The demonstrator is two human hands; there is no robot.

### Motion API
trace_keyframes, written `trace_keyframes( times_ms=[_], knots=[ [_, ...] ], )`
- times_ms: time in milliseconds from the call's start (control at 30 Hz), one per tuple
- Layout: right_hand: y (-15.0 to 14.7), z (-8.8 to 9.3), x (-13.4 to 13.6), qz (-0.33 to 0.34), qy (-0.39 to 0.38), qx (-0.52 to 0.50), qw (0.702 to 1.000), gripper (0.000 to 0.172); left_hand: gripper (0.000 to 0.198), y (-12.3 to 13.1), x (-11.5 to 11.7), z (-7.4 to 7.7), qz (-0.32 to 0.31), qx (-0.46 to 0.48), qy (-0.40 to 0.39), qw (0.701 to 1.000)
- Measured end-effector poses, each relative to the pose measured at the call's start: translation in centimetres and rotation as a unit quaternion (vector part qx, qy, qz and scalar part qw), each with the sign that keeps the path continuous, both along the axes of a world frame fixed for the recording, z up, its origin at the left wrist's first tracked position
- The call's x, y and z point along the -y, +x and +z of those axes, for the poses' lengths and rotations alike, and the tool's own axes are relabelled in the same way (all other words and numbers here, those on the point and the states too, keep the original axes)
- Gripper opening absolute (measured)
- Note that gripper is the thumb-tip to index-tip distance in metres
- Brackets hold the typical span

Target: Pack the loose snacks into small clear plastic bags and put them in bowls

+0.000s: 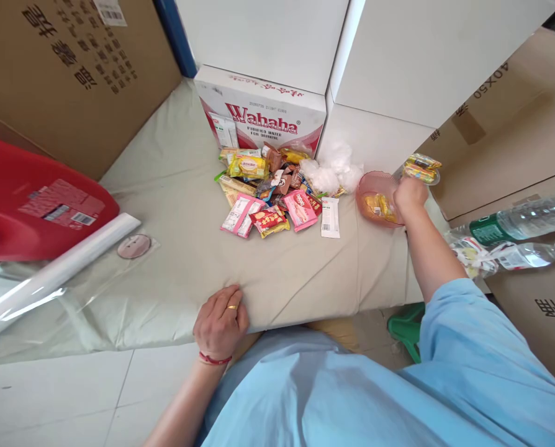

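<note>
My left hand (221, 320) rests on the table's front edge with its fingers curled under, a ring and a red bracelet on it, and nothing visible in it. At the right end of the table, my right hand (410, 197) is closed at the near side of a clear plastic container (434, 178) with yellow snack packets in it; the fingertips are hidden. Just left of this hand stands a translucent pink bowl (368, 186) with yellow packets inside. Mid-table lies a pile of wrapped snacks (282, 180), with a pink packet (300, 210) and a white packet (330, 217) at its front.
A Wahaha water carton (263, 112) stands behind the pile, beside crumpled white plastic bags (328, 171). A red jug (35, 198) and a clear plastic roll (58, 273) lie left. Plastic bottles (529, 218) are at right. A green stool (405, 329) is below.
</note>
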State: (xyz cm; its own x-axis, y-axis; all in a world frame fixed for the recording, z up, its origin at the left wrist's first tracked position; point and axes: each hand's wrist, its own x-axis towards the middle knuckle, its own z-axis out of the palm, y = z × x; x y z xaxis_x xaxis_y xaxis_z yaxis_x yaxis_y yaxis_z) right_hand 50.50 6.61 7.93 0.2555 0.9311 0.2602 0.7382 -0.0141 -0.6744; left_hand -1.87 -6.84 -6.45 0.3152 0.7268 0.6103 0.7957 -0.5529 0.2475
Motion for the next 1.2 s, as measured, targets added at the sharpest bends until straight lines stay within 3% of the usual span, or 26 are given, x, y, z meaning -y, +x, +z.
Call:
trace_keyframes(
  times_ms=[100, 167, 300, 367, 467, 567, 667, 733, 833, 967, 1033, 1100, 1200],
  knots=[
    [-2.1, 0.9, -1.6, -0.07, 0.032, 0.112, 0.991, 0.016, 0.029, 0.0, 0.0, -0.1, 0.006, 0.003, -0.01, 1.0],
    [-4.9, 0.4, -3.0, -0.025, 0.015, 0.148, 0.989, 0.017, 0.028, 0.0, 0.0, -0.2, 0.015, 0.01, -0.025, 1.0],
    [-10.3, -2.5, -5.9, 0.022, -0.05, 0.151, 0.987, 0.019, 0.026, 0.0, 0.1, -0.3, 0.016, 0.035, -0.062, 0.997],
    [-11.7, -3.7, -6.6, 0.007, -0.083, 0.134, 0.988, 0.016, 0.025, -0.1, 0.1, -0.2, 0.013, 0.041, -0.075, 0.996],
    [-12.1, -4.2, -6.1, -0.038, -0.06, 0.023, 0.997, 0.011, 0.025, 0.0, 0.2, -0.1, 0.009, 0.034, -0.082, 0.996],
    [-11.5, -3.6, -4.3, -0.055, -0.013, -0.14, 0.988, 0.018, 0.025, 0.0, 0.1, 0.0, 0.003, 0.032, -0.072, 0.997],
    [-10.9, -2.8, -1.8, -0.055, -0.035, -0.234, 0.97, 0.023, 0.021, -0.1, 0.1, 0.3, 0.003, 0.066, -0.089, 0.994],
    [-10.7, -2.2, 0.0, -0.062, -0.045, -0.254, 0.964, 0.025, 0.018, 0.0, 0.1, 1.0, 0.003, 0.12, -0.126, 0.985],
    [-11.5, -1.4, 3.2, -0.048, 0.004, -0.318, 0.947, 0.024, 0.018, 1.0, 0.1, 3.1, -0.001, 0.228, -0.203, 0.952],
    [-15.7, -1.7, 8.4, -0.008, -0.003, -0.446, 0.895, 0.032, 0.021, 5.0, -0.1, 7.0, -0.067, 0.31, -0.315, 0.894],
    [-18.6, -2.5, 10.7, 0.009, -0.041, -0.496, 0.867, 0.036, 0.02, 7.7, -0.5, 8.5, -0.117, 0.325, -0.312, 0.885],
    [-21.0, -3.3, 12.5, 0.027, -0.08, -0.53, 0.844, 0.037, 0.022, 10.2, -1.0, 9.4, -0.176, 0.327, -0.293, 0.881],
    [-22.4, -4.1, 14.0, 0.048, -0.134, -0.536, 0.832, 0.034, 0.019, 12.3, -1.6, 9.4, -0.218, 0.321, -0.297, 0.873]
  ],
)
